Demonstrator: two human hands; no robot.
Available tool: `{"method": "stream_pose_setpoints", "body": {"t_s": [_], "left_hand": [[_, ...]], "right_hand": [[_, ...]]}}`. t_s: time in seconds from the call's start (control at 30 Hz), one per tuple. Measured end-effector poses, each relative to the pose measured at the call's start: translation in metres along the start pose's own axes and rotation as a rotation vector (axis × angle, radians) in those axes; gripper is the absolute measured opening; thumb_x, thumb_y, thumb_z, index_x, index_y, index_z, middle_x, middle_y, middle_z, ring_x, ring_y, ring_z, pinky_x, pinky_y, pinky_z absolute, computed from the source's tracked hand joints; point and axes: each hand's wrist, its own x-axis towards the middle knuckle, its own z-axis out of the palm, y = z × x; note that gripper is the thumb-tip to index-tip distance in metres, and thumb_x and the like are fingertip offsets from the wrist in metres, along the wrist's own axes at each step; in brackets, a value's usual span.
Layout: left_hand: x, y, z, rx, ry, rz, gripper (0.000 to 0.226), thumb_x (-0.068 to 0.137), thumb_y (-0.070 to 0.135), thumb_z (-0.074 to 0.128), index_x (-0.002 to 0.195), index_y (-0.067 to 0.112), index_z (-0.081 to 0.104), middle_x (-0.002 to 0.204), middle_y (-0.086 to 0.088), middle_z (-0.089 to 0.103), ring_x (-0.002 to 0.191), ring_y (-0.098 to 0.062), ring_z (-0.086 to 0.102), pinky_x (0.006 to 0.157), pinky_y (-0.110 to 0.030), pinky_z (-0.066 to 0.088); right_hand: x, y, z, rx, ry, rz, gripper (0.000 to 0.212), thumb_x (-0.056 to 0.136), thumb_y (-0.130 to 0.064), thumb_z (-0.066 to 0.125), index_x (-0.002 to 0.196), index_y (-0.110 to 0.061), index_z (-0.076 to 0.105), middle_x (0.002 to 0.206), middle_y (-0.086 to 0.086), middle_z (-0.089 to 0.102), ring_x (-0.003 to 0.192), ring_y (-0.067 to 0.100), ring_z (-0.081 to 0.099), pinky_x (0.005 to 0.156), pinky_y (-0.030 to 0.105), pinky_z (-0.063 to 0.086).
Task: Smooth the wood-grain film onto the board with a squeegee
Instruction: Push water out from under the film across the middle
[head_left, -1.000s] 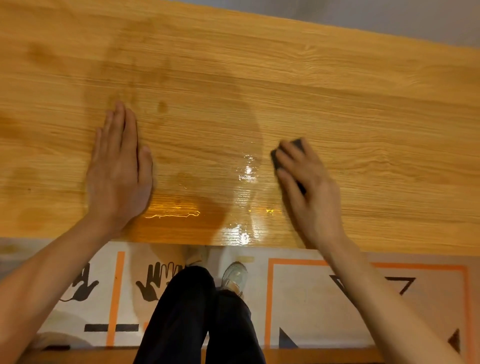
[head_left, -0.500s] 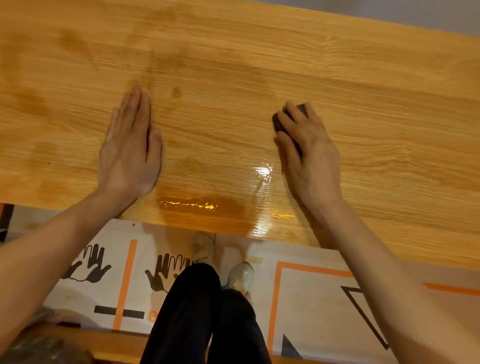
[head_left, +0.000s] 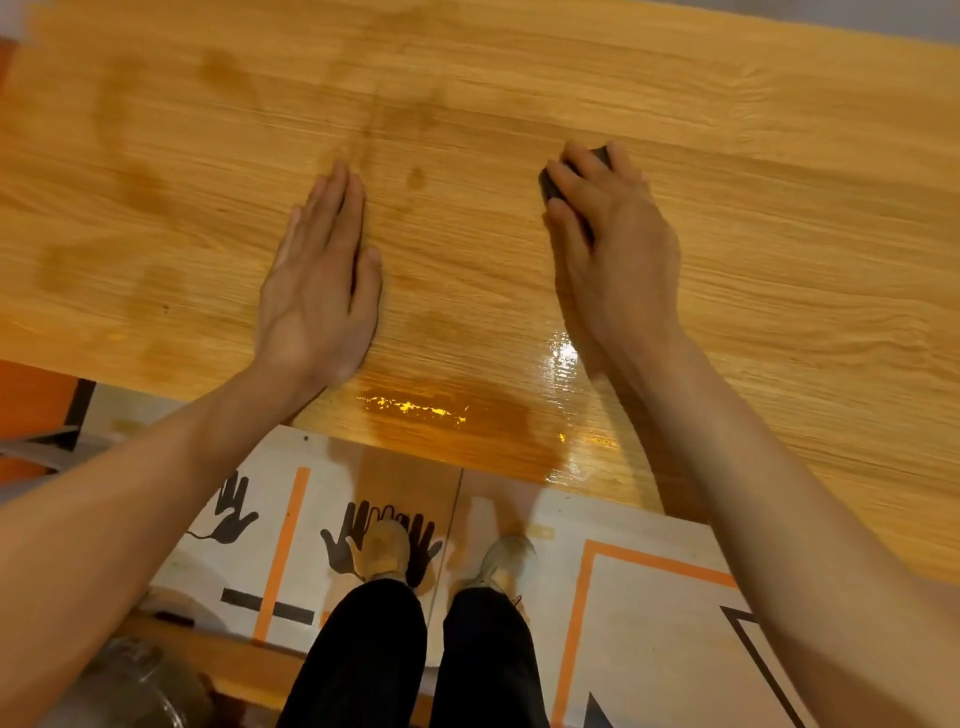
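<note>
item: wood-grain film (head_left: 727, 218), laid across the board (head_left: 156, 364), which fills the upper part of the head view; the near edge runs above the floor (head_left: 649, 597). whether the board sits on a table cannot be told. darker damp-looking blotches show at left and centre, and a wet glossy patch (head_left: 561, 364) with bright glare sits near the front edge between the two forearms.

item: squeegee (head_left: 550, 187), small and dark, mostly hidden under the right hand (head_left: 618, 244). only a dark corner by the fingertips and a strip beside the thumb are visible. it rests on the film, well in from the near edge.

item: right hand, fingers (head_left: 571, 179) curled over the top of the squeegee, thumb along its side, holding it pressed flat to the surface.

item: left hand (head_left: 317, 275), fingers straight and close together, palm down on the film, holding nothing; judged to be steadying the sheet.

handling note (judgement): the film is thin, soft and light, likely to crease or trap bubbles, and slippery where wet. the squeegee looks stiff enough to take pressure; best held from above, as here, with weight spread along its working edge. strokes should run from bonded area toward free edges, pushing liquid out. too steep an angle could scuff or drag the film.

item: floor below, pale sheet printed with orange lines, black hand shapes (head_left: 384, 540) and triangles; dark trousers (head_left: 415, 660) and light shoes (head_left: 504, 561) stand on it.
</note>
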Motion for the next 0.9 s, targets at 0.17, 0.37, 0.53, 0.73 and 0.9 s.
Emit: {"method": "stream_pose_setpoints", "body": {"t_s": [0.17, 0.37, 0.53, 0.73, 0.9], "left_hand": [[0.0, 0.0, 0.001, 0.009, -0.001, 0.005, 0.06, 0.107, 0.029, 0.026, 0.161, 0.005, 0.016, 0.17, -0.009, 0.012, 0.157, -0.018, 0.007, 0.128, -0.032, 0.002], [0.001, -0.001, 0.001, -0.002, 0.015, 0.015, 0.06, 0.107, 0.029, 0.027, 0.161, 0.004, 0.018, 0.17, -0.01, 0.013, 0.158, -0.021, 0.009, 0.129, -0.036, 0.006], [0.0, -0.001, 0.001, 0.023, -0.008, 0.014, 0.059, 0.108, 0.029, 0.026, 0.161, 0.005, 0.015, 0.17, -0.01, 0.011, 0.158, -0.02, 0.007, 0.129, -0.034, 0.004], [-0.001, 0.002, -0.001, 0.032, -0.02, 0.011, 0.06, 0.108, 0.029, 0.024, 0.161, 0.003, 0.013, 0.17, -0.012, 0.009, 0.158, -0.021, 0.006, 0.129, -0.035, 0.004], [0.001, 0.003, -0.001, 0.027, 0.004, 0.026, 0.06, 0.107, 0.028, 0.024, 0.16, 0.002, 0.017, 0.17, -0.013, 0.012, 0.158, -0.023, 0.01, 0.129, -0.035, 0.006]], "right_hand": [[-0.099, -0.016, -0.013, 0.024, -0.137, -0.171, 0.034, 0.099, -0.017, 0.053, 0.132, -0.013, 0.059, 0.145, 0.003, 0.05, 0.144, 0.023, 0.03, 0.117, 0.047, 0.027], [-0.077, -0.015, -0.013, 0.001, -0.221, -0.264, 0.034, 0.099, -0.019, 0.052, 0.131, -0.014, 0.06, 0.143, 0.002, 0.052, 0.142, 0.025, 0.033, 0.119, 0.044, 0.023], [0.005, -0.028, 0.017, -0.024, -0.059, -0.05, 0.033, 0.1, -0.022, 0.048, 0.13, -0.018, 0.061, 0.144, 0.0, 0.051, 0.143, 0.026, 0.033, 0.118, 0.044, 0.024], [-0.122, -0.059, 0.006, 0.021, -0.207, -0.188, 0.035, 0.099, -0.018, 0.053, 0.133, -0.015, 0.058, 0.146, 0.0, 0.049, 0.146, 0.022, 0.028, 0.12, 0.044, 0.023], [-0.062, -0.058, 0.019, -0.013, -0.207, -0.188, 0.032, 0.1, -0.018, 0.052, 0.131, -0.015, 0.061, 0.143, 0.0, 0.052, 0.143, 0.025, 0.032, 0.119, 0.042, 0.022]]}}
